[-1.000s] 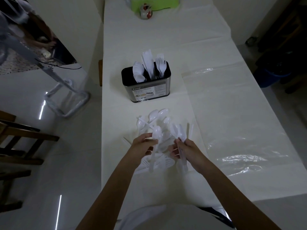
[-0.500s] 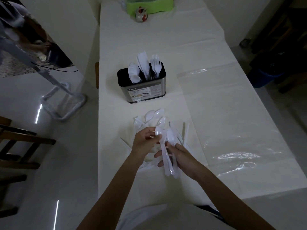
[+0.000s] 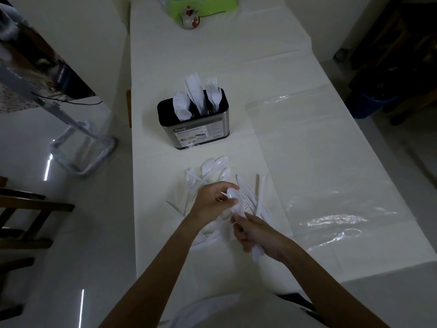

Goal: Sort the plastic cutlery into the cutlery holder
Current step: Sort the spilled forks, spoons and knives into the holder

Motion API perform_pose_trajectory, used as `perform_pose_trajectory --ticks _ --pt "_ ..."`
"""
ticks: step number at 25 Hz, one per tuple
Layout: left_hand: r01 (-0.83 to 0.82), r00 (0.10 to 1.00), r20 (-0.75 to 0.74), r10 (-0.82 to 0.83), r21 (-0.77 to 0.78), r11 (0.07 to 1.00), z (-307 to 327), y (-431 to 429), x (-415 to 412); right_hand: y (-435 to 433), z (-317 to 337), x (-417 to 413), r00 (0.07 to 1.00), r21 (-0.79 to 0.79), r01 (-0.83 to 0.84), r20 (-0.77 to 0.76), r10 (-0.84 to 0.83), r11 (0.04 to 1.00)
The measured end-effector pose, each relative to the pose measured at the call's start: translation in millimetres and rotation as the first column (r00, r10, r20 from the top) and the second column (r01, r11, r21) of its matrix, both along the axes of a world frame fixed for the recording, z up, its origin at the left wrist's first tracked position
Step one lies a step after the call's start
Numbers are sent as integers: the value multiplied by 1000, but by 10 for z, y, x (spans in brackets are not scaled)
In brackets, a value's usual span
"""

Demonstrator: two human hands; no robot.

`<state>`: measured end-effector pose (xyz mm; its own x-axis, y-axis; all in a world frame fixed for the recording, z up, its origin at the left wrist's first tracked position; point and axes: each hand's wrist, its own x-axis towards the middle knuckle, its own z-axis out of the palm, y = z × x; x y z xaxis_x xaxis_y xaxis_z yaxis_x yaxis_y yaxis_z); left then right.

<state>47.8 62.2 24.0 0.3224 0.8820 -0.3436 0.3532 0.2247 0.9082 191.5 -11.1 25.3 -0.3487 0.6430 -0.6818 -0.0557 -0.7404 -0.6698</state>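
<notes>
A black and steel cutlery holder (image 3: pixel 201 131) stands mid-table with white spoons, knives and forks upright in separate compartments. In front of it lies a loose pile of white plastic cutlery (image 3: pixel 212 171). Above the pile, my right hand (image 3: pixel 257 235) grips the handles of a small bunch of white spoons (image 3: pixel 236 204). My left hand (image 3: pixel 212 200) pinches the bowl end of that same bunch. Much of the pile is hidden under my hands.
A long table with a white cloth (image 3: pixel 307 143) runs away from me. A green container (image 3: pixel 203 5) and a small jar (image 3: pixel 190 16) sit at the far end. A wooden chair (image 3: pixel 21 216) stands left, dark bins (image 3: pixel 369 105) right.
My right hand has lifted cutlery off the pile and drawn back toward me. My left hand has shifted right and closed on the bunch's upper end.
</notes>
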Motion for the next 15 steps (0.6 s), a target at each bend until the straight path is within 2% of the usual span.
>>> perform_pose_trajectory --ticks 3,5,7,9,10,15 --pt "-92 991 -92 100 84 992 -94 335 17 -22 -40 146 980 66 38 194 -51 997" --pt "-23 948 -304 94 229 973 -203 646 3 -32 -48 227 967 53 78 238 -89 995" --pt "207 794 -608 -10 254 945 -307 916 7 -21 -28 292 963 15 148 225 -147 989" --pt "369 619 -780 -89 189 910 -370 1058 52 -4 -18 349 958 -22 215 197 -207 976" --pt "394 593 -799 -99 180 901 -382 1086 78 4 -19 370 956 -32 232 194 -222 972" --pt "411 660 -743 -112 233 881 -438 1132 128 20 -92 391 946 -40 265 205 -251 963"
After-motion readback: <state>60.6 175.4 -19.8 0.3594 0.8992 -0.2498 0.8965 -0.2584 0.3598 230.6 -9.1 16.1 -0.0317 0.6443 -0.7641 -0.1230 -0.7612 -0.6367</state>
